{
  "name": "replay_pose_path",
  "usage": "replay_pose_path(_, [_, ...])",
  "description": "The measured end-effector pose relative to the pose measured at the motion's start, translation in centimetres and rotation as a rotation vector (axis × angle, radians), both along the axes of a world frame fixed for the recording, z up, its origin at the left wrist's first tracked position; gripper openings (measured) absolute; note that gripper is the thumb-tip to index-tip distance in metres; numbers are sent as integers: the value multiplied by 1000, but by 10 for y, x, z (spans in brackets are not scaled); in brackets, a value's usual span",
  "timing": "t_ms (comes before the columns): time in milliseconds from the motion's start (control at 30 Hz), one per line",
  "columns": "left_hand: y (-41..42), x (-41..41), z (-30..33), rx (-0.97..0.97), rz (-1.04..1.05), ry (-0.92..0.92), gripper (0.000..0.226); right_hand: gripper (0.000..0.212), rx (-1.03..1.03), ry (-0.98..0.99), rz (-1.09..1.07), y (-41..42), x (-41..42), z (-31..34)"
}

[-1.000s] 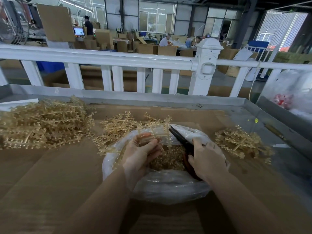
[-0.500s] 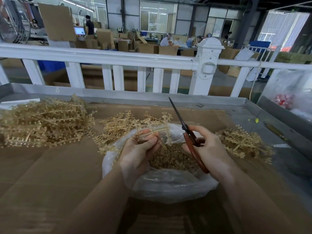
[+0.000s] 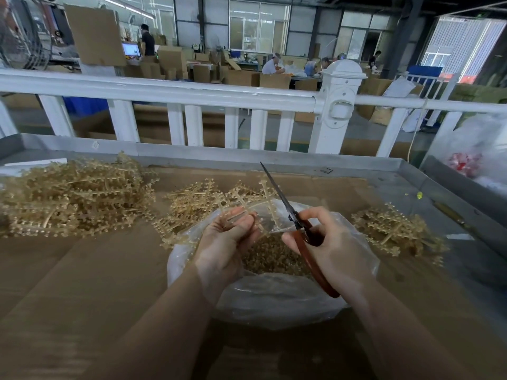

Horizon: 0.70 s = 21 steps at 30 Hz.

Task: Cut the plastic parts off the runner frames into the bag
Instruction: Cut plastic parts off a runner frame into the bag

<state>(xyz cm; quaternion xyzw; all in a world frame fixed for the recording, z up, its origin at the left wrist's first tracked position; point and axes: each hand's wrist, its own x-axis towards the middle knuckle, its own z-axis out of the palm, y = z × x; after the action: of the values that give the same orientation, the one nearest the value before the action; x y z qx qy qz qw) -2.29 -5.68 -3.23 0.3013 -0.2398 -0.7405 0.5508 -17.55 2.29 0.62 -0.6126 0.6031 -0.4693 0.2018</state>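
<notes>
— Tan runner frame (image 3: 248, 205), where?
— Left hand (image 3: 227, 242) pinches it over the clear bag (image 3: 274, 300) on cardboard (image 3: 82, 270).
— Right hand (image 3: 332, 248)?
— Fingers curled round scissors (image 3: 295, 223), blades together, tip raised.
— Cut parts (image 3: 270, 257)?
— Inside the bag.

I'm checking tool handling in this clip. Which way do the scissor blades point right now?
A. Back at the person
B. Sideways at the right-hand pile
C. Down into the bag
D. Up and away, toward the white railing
D: the right hand grips the scissors by their red handles, with the closed blades angled up and away toward the white railing.
</notes>
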Motion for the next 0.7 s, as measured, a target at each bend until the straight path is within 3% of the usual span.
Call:
replay_pose_path(133, [-2, 1, -2, 18, 1, 16, 40, 32, -22, 135, 39, -3, 0, -9])
replay_pose_path(333, [-3, 3, -4, 53, 6, -1, 33, 41, 61, 267, 88, -11, -4, -26])
replay_pose_path(500, [-4, 1, -4, 86, 24, -30, 14, 44, 25, 406, 77, -13, -5, -36])
replay_pose_path(700, [-1, 0, 0, 114, 34, -29, 13, 49, -26, 514, 75, -14, -2, -36])
